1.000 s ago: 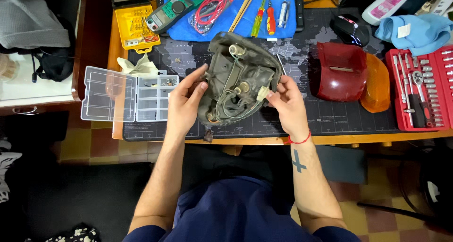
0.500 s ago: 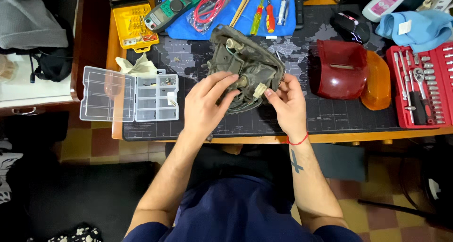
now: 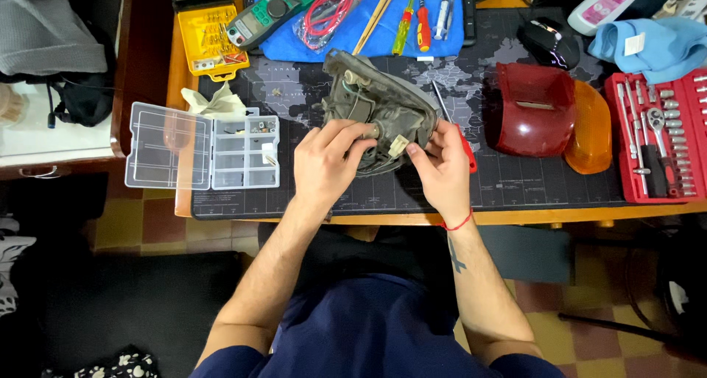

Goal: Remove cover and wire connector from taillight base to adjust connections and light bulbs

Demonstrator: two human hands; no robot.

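Two bare hands meet over the near edge of the counter (image 3: 515,216), which is covered by a dark mat printed with a world map. Nearest the person, the left hand (image 3: 324,168) lies over the near left part of a grimy grey-green lamp housing (image 3: 379,105), its fingers (image 3: 346,138) curled onto a socket and wires at the back of it, grasping the housing. The right hand (image 3: 442,168) closes on the housing's near right side, thumb pressed by a small pale tag, with a red string around the wrist. The housing sits tilted, its near end in the hands, its far end pointing up and left over the mat. A red-handled tool (image 3: 464,146) lies just behind the right hand, partly hidden by it.

Left of the hands, a clear compartment box (image 3: 202,153) lies open, lid flat to the left, with a few small parts in its cells; a crumpled pale rag (image 3: 210,102) touches its far edge. Right of the hands, well apart, a red lens cover (image 3: 534,109) sits beside an orange lens (image 3: 589,127), and further right a red socket set tray (image 3: 655,138) holds a ratchet and sockets.

Along the far side, a yellow bit case (image 3: 210,43), a green clamp meter (image 3: 269,13), bagged red leads (image 3: 331,9) and screwdrivers (image 3: 412,24) rest on a blue cloth (image 3: 368,39). A black mouse (image 3: 549,39) and a light blue cloth (image 3: 652,46) lie at the far right.
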